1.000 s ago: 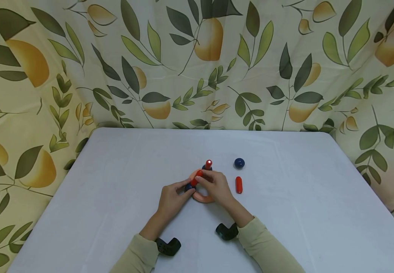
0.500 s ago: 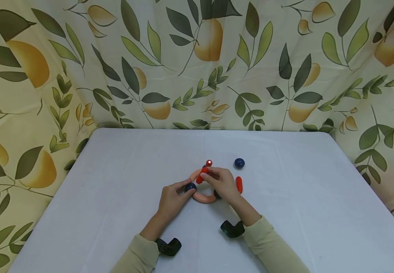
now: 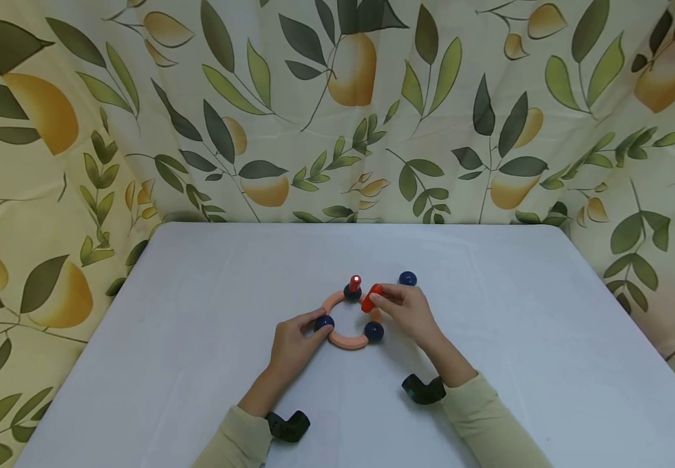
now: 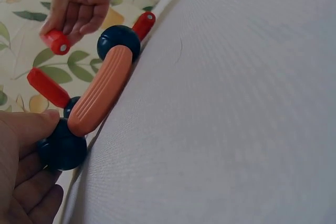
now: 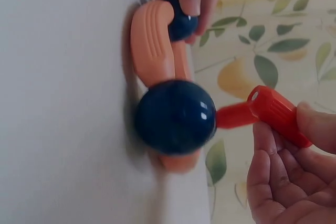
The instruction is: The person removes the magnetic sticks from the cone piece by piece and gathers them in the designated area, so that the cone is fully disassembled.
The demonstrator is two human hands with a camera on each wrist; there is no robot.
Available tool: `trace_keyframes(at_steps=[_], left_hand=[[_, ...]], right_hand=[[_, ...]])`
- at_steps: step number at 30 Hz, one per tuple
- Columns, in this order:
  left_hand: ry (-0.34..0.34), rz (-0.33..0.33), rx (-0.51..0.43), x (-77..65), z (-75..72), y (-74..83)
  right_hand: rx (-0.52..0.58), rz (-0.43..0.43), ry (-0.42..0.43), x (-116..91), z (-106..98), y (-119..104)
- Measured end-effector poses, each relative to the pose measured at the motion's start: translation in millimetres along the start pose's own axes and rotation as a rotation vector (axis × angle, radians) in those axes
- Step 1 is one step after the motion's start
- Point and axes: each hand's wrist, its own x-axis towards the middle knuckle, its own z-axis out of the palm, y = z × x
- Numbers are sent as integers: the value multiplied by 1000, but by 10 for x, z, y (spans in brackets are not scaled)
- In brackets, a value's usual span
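An orange ring of curved rods (image 3: 347, 341) with three dark blue balls lies on the table. My left hand (image 3: 292, 344) pinches the left ball (image 4: 63, 148) between thumb and fingers. A red rod (image 3: 355, 283) stands upright on the far ball (image 3: 352, 294). My right hand (image 3: 412, 315) pinches another red rod (image 3: 371, 298), tilted, above the ring's right side and apart from the balls. The near right ball (image 5: 176, 116) touches neither hand. A further red rod (image 4: 144, 25) shows behind that ball in the left wrist view; in the head view my right hand hides it.
A loose blue ball (image 3: 408, 278) sits just beyond my right hand. Black wrist devices (image 3: 423, 390) are on both forearms. The white table (image 3: 226, 279) ends at the back against a leaf-and-fruit patterned cloth (image 3: 314, 130).
My right hand has moved right with the red rod, from over the left ball to above the ring's right side. My left hand has stayed at the left ball. The head view has shifted slightly.
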Motion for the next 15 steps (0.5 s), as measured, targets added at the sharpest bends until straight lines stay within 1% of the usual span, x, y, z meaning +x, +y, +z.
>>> trace_keyframes(at_steps=[6,9,15], left_hand=[[7,27,-1,9,-9,2],[9,29,-1,6,-14,8],[7,-3,-8,-7,-9,4]], right_hand=[[-33,66,-17,-18,-213,44],[-53,96,-33,-31,-327,76],[-58,89,-59,-52,-532,180]])
